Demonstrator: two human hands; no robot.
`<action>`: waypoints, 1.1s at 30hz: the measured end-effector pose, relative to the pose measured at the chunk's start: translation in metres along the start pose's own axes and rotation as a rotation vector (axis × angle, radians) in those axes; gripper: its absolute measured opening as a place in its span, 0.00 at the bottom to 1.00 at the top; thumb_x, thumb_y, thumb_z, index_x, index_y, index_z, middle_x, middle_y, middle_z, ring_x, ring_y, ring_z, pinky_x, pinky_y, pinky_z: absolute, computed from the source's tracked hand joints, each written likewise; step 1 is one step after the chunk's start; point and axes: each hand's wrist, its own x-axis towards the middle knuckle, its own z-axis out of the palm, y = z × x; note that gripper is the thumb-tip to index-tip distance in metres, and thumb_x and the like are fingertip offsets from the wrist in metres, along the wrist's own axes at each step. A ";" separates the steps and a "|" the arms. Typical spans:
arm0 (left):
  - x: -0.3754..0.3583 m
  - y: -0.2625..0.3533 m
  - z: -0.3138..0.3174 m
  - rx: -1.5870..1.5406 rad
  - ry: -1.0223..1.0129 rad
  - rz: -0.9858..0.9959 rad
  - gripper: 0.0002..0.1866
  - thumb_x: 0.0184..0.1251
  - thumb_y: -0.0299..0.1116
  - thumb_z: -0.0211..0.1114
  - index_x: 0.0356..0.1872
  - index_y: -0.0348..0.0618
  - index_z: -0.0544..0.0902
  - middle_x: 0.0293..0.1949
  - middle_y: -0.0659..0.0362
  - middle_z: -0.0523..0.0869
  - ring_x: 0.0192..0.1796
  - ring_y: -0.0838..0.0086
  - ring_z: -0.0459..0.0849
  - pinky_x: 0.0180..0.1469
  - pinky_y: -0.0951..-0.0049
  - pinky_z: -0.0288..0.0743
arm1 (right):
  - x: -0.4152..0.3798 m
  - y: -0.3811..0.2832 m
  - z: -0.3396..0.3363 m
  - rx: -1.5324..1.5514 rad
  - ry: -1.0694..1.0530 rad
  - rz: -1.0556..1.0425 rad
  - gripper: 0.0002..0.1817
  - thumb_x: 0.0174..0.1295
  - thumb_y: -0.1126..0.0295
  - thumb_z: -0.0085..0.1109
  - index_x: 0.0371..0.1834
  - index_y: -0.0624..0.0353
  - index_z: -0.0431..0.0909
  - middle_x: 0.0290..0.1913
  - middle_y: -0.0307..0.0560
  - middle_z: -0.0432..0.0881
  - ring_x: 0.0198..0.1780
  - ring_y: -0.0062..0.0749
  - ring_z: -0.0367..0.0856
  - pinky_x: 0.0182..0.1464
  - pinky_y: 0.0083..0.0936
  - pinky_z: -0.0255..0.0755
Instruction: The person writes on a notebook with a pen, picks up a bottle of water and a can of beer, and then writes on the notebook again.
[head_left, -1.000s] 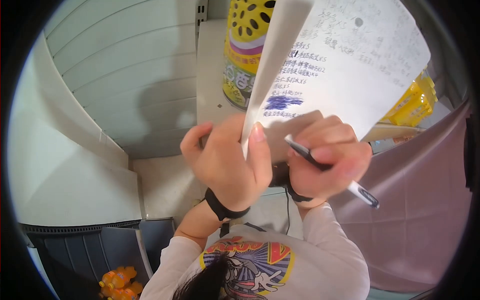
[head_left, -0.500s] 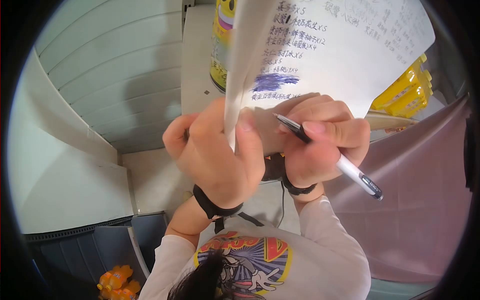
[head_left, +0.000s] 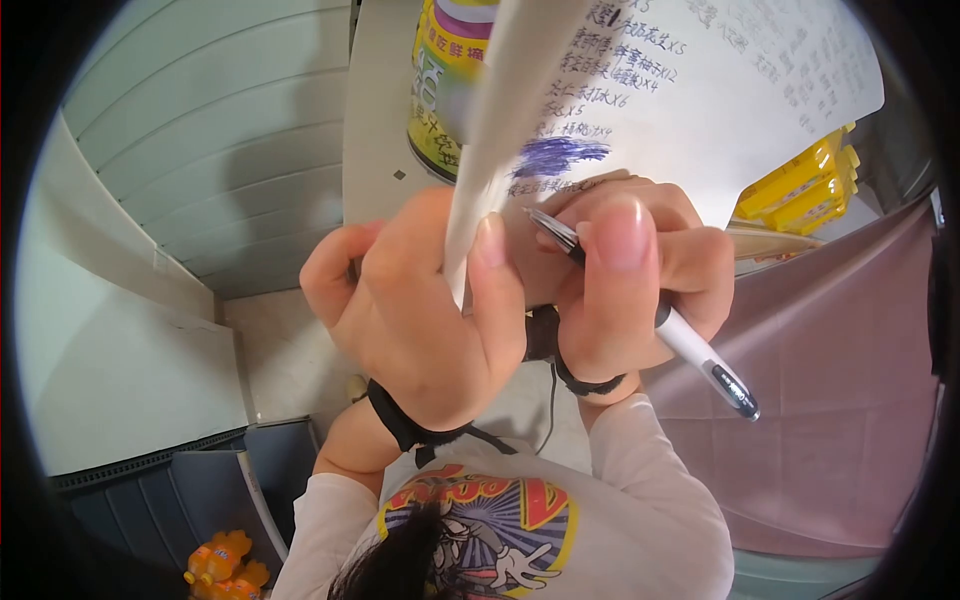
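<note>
The sheet of paper (head_left: 700, 110), covered in handwritten lines with one entry scribbled over in blue, has risen toward the top of the view over the last second and now sits closer to the camera, so the lowest lines are right at the pen tip. The left hand (head_left: 420, 300) grips the sheet's folded left edge, thumb pressed on the front and fingers curled behind. The right hand (head_left: 630, 280) has turned so its thumb now faces the camera; its fingers pinch a white and black pen (head_left: 650, 315), the tip close to the paper just below the blue scribble. That suggests the marking goes on, line by line.

Behind the sheet a yellow can (head_left: 440, 110) stands on a pale shelf (head_left: 375, 130). Yellow packages (head_left: 800, 190) sit to the right, above a mauve cloth (head_left: 830, 400). Pale slatted panels (head_left: 220, 140) fill the left, and orange bottles (head_left: 225, 570) lie low in the corner.
</note>
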 end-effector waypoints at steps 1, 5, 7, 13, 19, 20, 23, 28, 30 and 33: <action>0.000 0.000 0.001 -0.023 0.018 -0.002 0.13 0.53 0.29 0.60 0.40 0.38 0.73 0.32 0.63 0.81 0.24 0.77 0.75 0.47 0.71 0.59 | 0.000 -0.001 0.000 -0.038 -0.015 0.003 0.11 0.59 0.72 0.48 0.24 0.62 0.59 0.19 0.54 0.72 0.16 0.29 0.71 0.19 0.25 0.67; 0.001 0.000 0.000 -0.041 0.026 -0.021 0.13 0.52 0.28 0.61 0.40 0.38 0.73 0.31 0.64 0.81 0.23 0.77 0.75 0.46 0.72 0.60 | -0.003 0.000 0.002 -0.076 -0.035 -0.018 0.10 0.60 0.72 0.48 0.26 0.62 0.59 0.22 0.52 0.73 0.18 0.30 0.72 0.20 0.26 0.68; 0.001 0.000 -0.001 -0.034 0.011 -0.024 0.13 0.52 0.28 0.62 0.39 0.38 0.74 0.30 0.64 0.81 0.22 0.77 0.75 0.46 0.72 0.60 | -0.002 -0.002 0.005 -0.104 -0.048 -0.029 0.10 0.61 0.72 0.48 0.27 0.62 0.59 0.23 0.52 0.73 0.20 0.30 0.73 0.20 0.26 0.69; 0.001 0.004 -0.014 0.005 -0.160 -0.066 0.17 0.58 0.34 0.60 0.44 0.35 0.69 0.37 0.58 0.74 0.35 0.75 0.74 0.45 0.74 0.64 | -0.001 -0.004 0.007 -0.125 -0.075 -0.015 0.10 0.61 0.71 0.49 0.28 0.61 0.59 0.24 0.51 0.73 0.20 0.31 0.73 0.21 0.27 0.69; 0.003 0.004 -0.016 -0.034 -0.239 -0.100 0.21 0.62 0.39 0.59 0.46 0.34 0.63 0.38 0.55 0.71 0.40 0.76 0.72 0.44 0.76 0.66 | -0.001 -0.004 0.006 -0.187 -0.093 -0.018 0.11 0.61 0.69 0.50 0.29 0.60 0.59 0.24 0.50 0.73 0.21 0.30 0.73 0.22 0.28 0.69; 0.003 0.004 -0.015 -0.035 -0.226 -0.093 0.21 0.62 0.39 0.59 0.45 0.34 0.63 0.38 0.54 0.72 0.39 0.76 0.72 0.44 0.76 0.66 | -0.001 -0.004 0.006 -0.197 -0.093 -0.020 0.11 0.61 0.68 0.51 0.29 0.59 0.59 0.24 0.50 0.73 0.21 0.30 0.73 0.22 0.28 0.69; 0.003 0.003 -0.014 -0.040 -0.203 -0.083 0.21 0.62 0.38 0.59 0.45 0.34 0.63 0.38 0.54 0.72 0.39 0.77 0.72 0.44 0.77 0.66 | -0.002 -0.005 0.008 -0.204 -0.076 0.002 0.12 0.61 0.68 0.51 0.28 0.59 0.59 0.24 0.49 0.73 0.21 0.30 0.73 0.22 0.28 0.69; 0.001 0.003 -0.012 -0.053 -0.177 -0.084 0.20 0.62 0.38 0.59 0.44 0.34 0.64 0.38 0.55 0.72 0.39 0.77 0.72 0.44 0.77 0.66 | -0.002 -0.008 0.012 -0.174 -0.021 0.048 0.11 0.60 0.68 0.50 0.27 0.59 0.58 0.24 0.50 0.73 0.21 0.31 0.73 0.21 0.27 0.68; 0.002 0.003 -0.013 -0.052 -0.176 -0.075 0.20 0.62 0.38 0.59 0.44 0.34 0.64 0.38 0.55 0.72 0.39 0.77 0.72 0.43 0.77 0.66 | -0.002 -0.008 0.012 -0.139 -0.008 0.064 0.11 0.60 0.69 0.51 0.27 0.59 0.58 0.24 0.51 0.73 0.21 0.31 0.73 0.21 0.27 0.68; 0.003 0.002 -0.014 -0.053 -0.184 -0.056 0.20 0.62 0.38 0.59 0.44 0.34 0.64 0.38 0.55 0.71 0.39 0.77 0.72 0.43 0.78 0.66 | -0.002 -0.006 0.015 -0.143 0.016 0.042 0.11 0.60 0.69 0.51 0.27 0.59 0.58 0.24 0.51 0.73 0.21 0.31 0.73 0.20 0.27 0.67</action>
